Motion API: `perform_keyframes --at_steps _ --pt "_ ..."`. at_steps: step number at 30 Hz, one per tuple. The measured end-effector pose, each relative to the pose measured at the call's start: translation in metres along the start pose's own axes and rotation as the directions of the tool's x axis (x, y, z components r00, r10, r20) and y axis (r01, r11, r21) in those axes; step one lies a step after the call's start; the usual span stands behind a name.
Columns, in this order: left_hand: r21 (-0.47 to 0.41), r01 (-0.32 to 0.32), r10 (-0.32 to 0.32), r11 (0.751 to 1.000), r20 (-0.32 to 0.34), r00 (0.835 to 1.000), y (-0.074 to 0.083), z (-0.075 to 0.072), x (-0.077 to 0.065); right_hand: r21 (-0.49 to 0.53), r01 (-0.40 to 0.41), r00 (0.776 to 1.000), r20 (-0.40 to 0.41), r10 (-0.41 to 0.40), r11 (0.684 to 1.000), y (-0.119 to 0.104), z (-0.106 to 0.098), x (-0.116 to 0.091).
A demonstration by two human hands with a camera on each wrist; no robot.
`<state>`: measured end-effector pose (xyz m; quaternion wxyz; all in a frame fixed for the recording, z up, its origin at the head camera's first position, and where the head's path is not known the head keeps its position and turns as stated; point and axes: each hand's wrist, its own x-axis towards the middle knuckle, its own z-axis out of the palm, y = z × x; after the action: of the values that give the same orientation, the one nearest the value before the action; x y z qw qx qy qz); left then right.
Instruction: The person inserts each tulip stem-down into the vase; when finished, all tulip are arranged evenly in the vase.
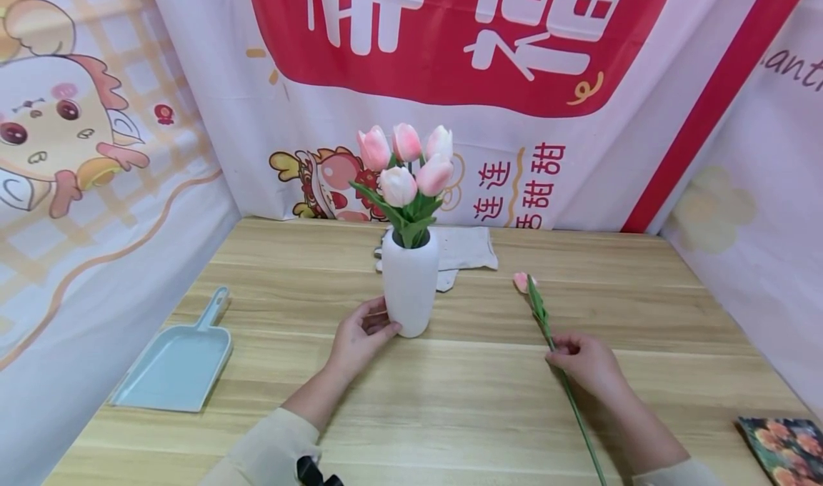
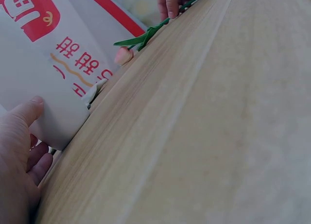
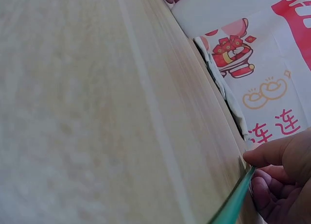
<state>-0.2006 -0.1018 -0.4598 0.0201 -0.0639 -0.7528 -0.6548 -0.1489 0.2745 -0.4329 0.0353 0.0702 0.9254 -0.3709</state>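
Note:
A white vase (image 1: 410, 286) stands upright on the wooden table, holding several pink and white artificial tulips (image 1: 406, 164) with green leaves. My left hand (image 1: 361, 336) grips the vase low on its left side, thumb across the front, as the left wrist view also shows. To the right, my right hand (image 1: 586, 363) pinches the green stem of a single pink tulip (image 1: 541, 314) between thumb and fingers. That tulip's bloom points away from me and its stem runs back toward the near edge. In the right wrist view the stem (image 3: 233, 199) passes under the thumb and fingertips.
A light blue dustpan (image 1: 176, 364) lies at the left of the table (image 1: 450, 414). Behind the vase are white gloves (image 1: 466, 249). A flower-printed item (image 1: 787, 447) sits at the near right corner. Printed cloth (image 1: 514, 164) hangs along the back and sides.

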Motion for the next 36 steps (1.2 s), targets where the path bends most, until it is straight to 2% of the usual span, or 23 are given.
perform_keyframes --at_steps 6,10,17,20,22,24,28,31,32,35,36 --pt "0.003 0.008 -0.008 1.0 -0.002 1.0 0.0 0.0 0.0 -0.006 -0.001 1.0 -0.016 0.001 1.0 0.0 0.0 0.0" --pt "0.008 0.007 -0.007 1.0 -0.002 1.0 0.0 -0.001 0.0 0.022 -0.039 0.999 -0.031 0.04 0.999 -0.002 -0.001 0.001" --pt "0.01 0.002 -0.002 1.0 0.003 1.0 -0.001 -0.001 0.0 0.197 -0.116 0.993 -0.004 0.119 0.974 -0.004 -0.006 0.006" --pt "0.006 -0.001 0.001 1.0 0.007 1.0 -0.002 -0.002 0.001 0.302 -0.144 0.988 -0.002 0.152 0.942 -0.004 -0.006 0.008" --pt "0.005 -0.001 0.001 1.0 0.007 1.0 -0.002 -0.002 0.001 0.394 -0.163 0.984 -0.006 0.18 0.904 -0.005 -0.005 0.01" --pt "0.005 -0.002 0.002 1.0 0.008 1.0 -0.002 -0.002 0.001 0.503 -0.182 0.975 -0.018 0.221 0.845 -0.006 -0.004 0.011" --pt "0.001 -0.004 0.004 1.0 0.008 1.0 -0.002 -0.001 0.001 0.725 -0.165 0.956 -0.05 0.289 0.669 -0.01 -0.003 0.014" --pt "0.0 -0.002 0.002 1.0 0.007 1.0 -0.002 -0.001 0.001 0.837 -0.129 0.943 -0.063 0.328 0.531 -0.013 -0.004 0.017" --pt "0.0 -0.002 0.002 1.0 0.007 1.0 -0.002 -0.001 0.001 0.86 -0.119 0.939 -0.065 0.339 0.496 -0.014 -0.005 0.017" --pt "-0.001 -0.001 0.001 1.0 0.007 1.0 -0.002 -0.001 0.001 0.899 -0.102 0.928 -0.068 0.366 0.426 -0.017 -0.006 0.019" --pt "-0.002 -0.001 0.001 1.0 0.007 1.0 -0.002 -0.001 0.001 0.906 -0.097 0.925 -0.07 0.373 0.412 -0.018 -0.006 0.02"
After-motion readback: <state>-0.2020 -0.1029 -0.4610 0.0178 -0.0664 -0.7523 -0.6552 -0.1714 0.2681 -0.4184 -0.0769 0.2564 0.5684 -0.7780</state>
